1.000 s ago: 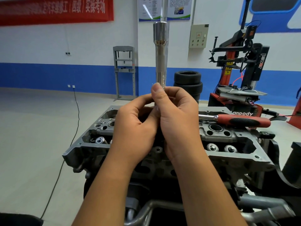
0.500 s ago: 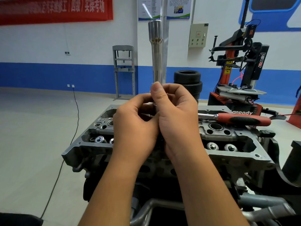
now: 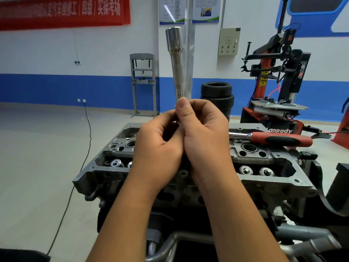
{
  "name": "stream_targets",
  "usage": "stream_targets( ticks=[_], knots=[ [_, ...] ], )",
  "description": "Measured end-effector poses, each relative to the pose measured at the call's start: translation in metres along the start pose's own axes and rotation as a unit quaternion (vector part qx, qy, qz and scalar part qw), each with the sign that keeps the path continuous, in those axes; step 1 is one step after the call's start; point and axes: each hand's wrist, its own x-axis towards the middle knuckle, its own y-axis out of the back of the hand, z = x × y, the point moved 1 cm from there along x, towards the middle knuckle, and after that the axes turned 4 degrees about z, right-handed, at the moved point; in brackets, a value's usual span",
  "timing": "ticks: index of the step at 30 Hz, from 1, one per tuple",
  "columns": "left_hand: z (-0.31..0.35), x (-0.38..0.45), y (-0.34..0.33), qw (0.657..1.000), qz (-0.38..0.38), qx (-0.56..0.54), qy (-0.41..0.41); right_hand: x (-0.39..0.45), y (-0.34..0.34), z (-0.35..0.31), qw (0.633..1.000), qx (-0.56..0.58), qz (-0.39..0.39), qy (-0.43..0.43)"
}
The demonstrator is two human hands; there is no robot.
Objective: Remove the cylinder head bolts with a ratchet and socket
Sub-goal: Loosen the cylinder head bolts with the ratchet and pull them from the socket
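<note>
- Nearest, both hands meet above the cylinder head (image 3: 279, 179). The left hand (image 3: 158, 148) has its fingers curled toward the foot of a long extension socket (image 3: 178, 67); the right hand (image 3: 204, 133) wraps the same end, thumb pressed up along the shaft. What the fingertips work on at the bottom is hidden.
- The socket stands upright, slightly tilted, wide end at the top. Held only by its lower end it is top-heavy; a loosened pinch could let it tip and fall onto the valve springs (image 3: 255, 171) or into an open bore.
- If a bolt or bit sits inside the hidden end, it could drop out into the head and be hard to retrieve.
- Further back, the ratchet (image 3: 273, 138) lies across the head's far edge, red handle overhanging to the right. A bump from an elbow or a dropped socket could knock it off.
- No head bolts can be made out from here, so I cannot tell how many remain.
</note>
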Motion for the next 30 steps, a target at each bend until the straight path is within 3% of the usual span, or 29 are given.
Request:
stream_targets(
  ticks=[3, 9, 15, 21, 26, 30],
  knots=[
    [0.0015, 0.0012, 0.0035, 0.999, -0.017, -0.021, 0.019, 0.0007, -0.0012, 0.0002, 1.000, -0.015, -0.004, 0.009],
    [0.0002, -0.0008, 0.0036, 0.996, 0.088, 0.025, 0.008, -0.0014, 0.0009, 0.0003, 1.000, 0.005, -0.013, -0.002],
    [0.0009, 0.0013, 0.0053, 0.999, -0.024, -0.037, 0.030, 0.0010, -0.0004, 0.0007, 1.000, -0.008, -0.007, -0.016],
    [0.0016, 0.0013, 0.0013, 0.998, 0.064, 0.019, 0.012, 0.0012, -0.0013, 0.0031, 0.999, 0.005, 0.000, -0.033],
    [0.0009, 0.0016, 0.0022, 1.000, -0.016, -0.009, 0.022, 0.0026, -0.0033, 0.0011, 1.000, -0.008, -0.010, -0.020],
    [0.0018, 0.0023, 0.0025, 1.000, 0.020, 0.001, 0.019, 0.0026, -0.0050, 0.0014, 0.998, 0.032, -0.014, -0.044]
  ],
)
